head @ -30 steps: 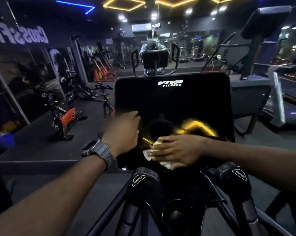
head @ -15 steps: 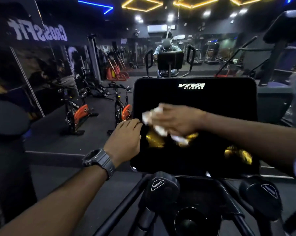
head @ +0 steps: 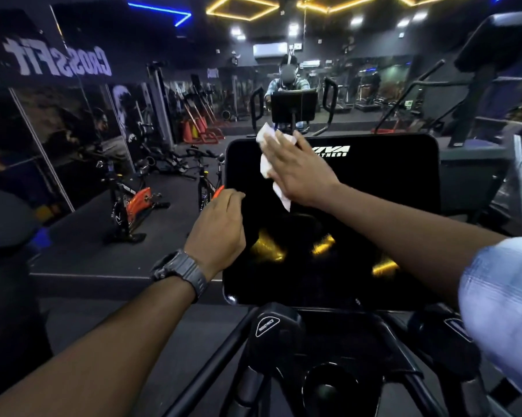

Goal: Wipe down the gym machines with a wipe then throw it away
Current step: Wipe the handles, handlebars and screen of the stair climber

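A glossy black console screen (head: 374, 206) of a gym machine stands in front of me, with a white logo near its top edge. My right hand (head: 299, 173) lies flat with straight fingers on the screen's upper left part and presses a crumpled white wipe (head: 267, 164) against it. The wipe sticks out past the fingers at the top edge and below the palm. My left hand (head: 220, 230), with a dark watch on the wrist, grips the screen's left edge with curled fingers.
Below the screen are the machine's black frame bars, a round knob (head: 268, 323) and a cup holder (head: 329, 386). Orange spin bikes (head: 133, 206) stand on the raised floor at left. A mirror wall ahead reflects me; a treadmill (head: 500, 115) stands at right.
My right hand has swept the wipe from the screen's lower middle up to its top left corner. My left hand has stayed on the left edge. The camera has tilted a little.
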Motion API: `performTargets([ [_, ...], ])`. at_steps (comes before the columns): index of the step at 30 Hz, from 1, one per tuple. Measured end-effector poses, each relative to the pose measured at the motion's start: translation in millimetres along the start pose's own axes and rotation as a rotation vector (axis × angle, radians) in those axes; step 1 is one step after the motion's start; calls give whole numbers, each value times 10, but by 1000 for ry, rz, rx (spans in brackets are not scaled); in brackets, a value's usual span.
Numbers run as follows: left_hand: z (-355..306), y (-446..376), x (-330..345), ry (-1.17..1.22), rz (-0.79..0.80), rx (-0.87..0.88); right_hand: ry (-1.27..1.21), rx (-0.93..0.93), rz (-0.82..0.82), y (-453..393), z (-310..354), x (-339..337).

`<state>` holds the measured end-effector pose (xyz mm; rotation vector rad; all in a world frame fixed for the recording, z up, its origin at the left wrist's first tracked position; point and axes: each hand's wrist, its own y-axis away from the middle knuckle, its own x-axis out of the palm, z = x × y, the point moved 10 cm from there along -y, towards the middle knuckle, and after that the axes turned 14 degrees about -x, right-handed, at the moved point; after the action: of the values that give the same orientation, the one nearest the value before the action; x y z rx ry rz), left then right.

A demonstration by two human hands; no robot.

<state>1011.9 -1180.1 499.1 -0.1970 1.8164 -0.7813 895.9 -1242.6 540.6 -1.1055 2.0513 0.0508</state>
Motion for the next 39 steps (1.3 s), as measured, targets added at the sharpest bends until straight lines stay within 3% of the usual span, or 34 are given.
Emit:
performTargets([
  [1, -27, -11, -7, 1, -3, 0, -19, -90, -56, 51, 158, -13],
  [4, -63, -12, 14, -25, 25, 5, -62, -695, -41, 602, 1140, 166],
  [6, -97, 10, 56, -55, 45, 41, -19, -804, 18, 935, 1107, 225],
  [8, -139, 11, 92, -67, 56, 65, 46, -522, -35, 1001, 493, 196],
  [11, -241, -2, 134, -64, 72, 56, 18, 199, -83, 1516, -634, 97],
  [13, -323, 5, 168, -68, 102, 48, -39, 416, -101, 2021, -724, 192],
  [15, -410, 27, 203, -94, 129, 69, -90, 267, -66, 2278, -239, 328],
  [17, -464, 51, 233, -124, 151, 96, -102, -69, -10, 2437, 378, 424],
  [19, -515, 54, 286, -135, 182, 111, -92, -241, 65, 2510, 519, 472],
  [20, -544, 50, 315, -136, 199, 114, -112, -204, 54, 2456, 395, 428],
  [24, -708, 72, 425, -142, 253, 111, -314, 336, -62, 1965, -307, 256],
  [26, -763, 90, 460, -137, 279, 86, -393, 231, -33, 1518, -79, 267],
  [28, -771, 91, 464, -118, 298, 40, -328, -69, 40, 1213, 312, 207],
  [30, -753, 91, 426, -99, 296, 7, -307, -140, 111, 1089, 367, 102],
  [33, -724, 92, 340, -61, 293, -45, -394, 26, 106, 964, 262, 46],
  [37, -683, 90, 55, 3, 249, -110, -975, 611, -292, 983, 212, -118],
  [39, -652, 64, -162, 9, 211, -123, -1241, 797, -384, 986, 378, -70],
])
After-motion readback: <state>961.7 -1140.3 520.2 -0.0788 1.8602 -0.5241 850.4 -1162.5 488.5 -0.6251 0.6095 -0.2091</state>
